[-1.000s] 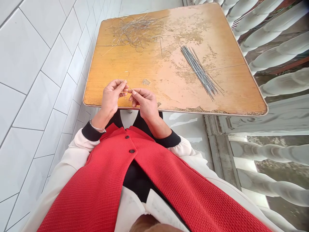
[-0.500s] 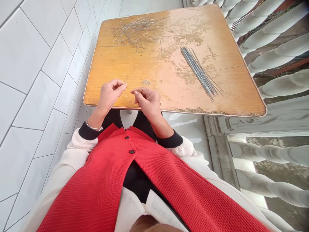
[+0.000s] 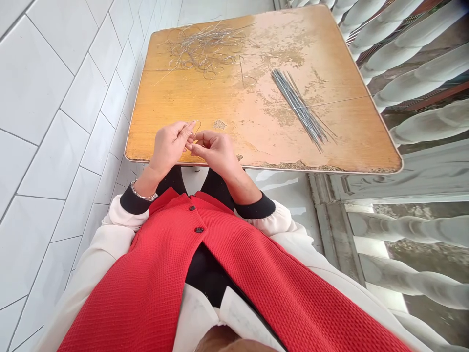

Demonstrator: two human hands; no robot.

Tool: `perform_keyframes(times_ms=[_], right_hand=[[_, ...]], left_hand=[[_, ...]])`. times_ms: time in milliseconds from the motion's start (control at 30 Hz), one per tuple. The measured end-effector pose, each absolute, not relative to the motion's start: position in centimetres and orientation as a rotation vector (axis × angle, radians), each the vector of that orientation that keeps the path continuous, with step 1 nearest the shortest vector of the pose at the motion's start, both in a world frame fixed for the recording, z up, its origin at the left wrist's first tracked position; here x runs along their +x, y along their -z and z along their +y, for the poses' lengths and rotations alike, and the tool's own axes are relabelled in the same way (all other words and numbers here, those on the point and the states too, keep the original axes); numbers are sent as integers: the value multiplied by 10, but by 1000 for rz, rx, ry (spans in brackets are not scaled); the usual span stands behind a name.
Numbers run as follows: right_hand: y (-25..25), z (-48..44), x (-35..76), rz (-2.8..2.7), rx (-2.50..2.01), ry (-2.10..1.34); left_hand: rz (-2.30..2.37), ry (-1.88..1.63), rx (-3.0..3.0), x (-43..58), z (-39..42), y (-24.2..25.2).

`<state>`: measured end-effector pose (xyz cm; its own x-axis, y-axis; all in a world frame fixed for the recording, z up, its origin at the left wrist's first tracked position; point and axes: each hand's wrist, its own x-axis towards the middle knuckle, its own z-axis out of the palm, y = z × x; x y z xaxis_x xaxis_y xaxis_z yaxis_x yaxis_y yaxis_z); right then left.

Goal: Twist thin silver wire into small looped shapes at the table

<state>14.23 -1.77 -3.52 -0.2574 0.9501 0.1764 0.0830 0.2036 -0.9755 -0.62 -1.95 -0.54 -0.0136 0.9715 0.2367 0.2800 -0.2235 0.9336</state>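
A thin curved wire [image 3: 200, 126] shows above the fingertips near the table's front edge, its rest hidden by the fingers. My left hand [image 3: 171, 143] pinches it between thumb and forefinger. Close against those fingertips, my right hand [image 3: 217, 150] has its thumb and fingers pressed together at the lower part of the wire. Both hands are just over the worn wooden table [image 3: 176, 105].
At the back left of the table lies a tangle of bent, looped wires [image 3: 208, 44]. A bundle of straight grey wires [image 3: 298, 108] rests on the right, one thin wire crossing it. White tiled wall [image 3: 47, 102] borders the left, a balustrade [image 3: 406, 93] the right.
My right hand has moved left and met my left hand's fingertips. The curved wire between them has turned, its bend now leaning to the right.
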Motion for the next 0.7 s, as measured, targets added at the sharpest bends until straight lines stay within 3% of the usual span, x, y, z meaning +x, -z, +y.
perform_keyframes(times_ms=[300,700], right_hand=[[36,-19,143,-1378,-980,-1026],[43,-16,139,-1184,-911,-1163]], left_hand=[[1362,-1065,1595,-12,-28,-2],[1305,-939,1554,-5,-21,7]])
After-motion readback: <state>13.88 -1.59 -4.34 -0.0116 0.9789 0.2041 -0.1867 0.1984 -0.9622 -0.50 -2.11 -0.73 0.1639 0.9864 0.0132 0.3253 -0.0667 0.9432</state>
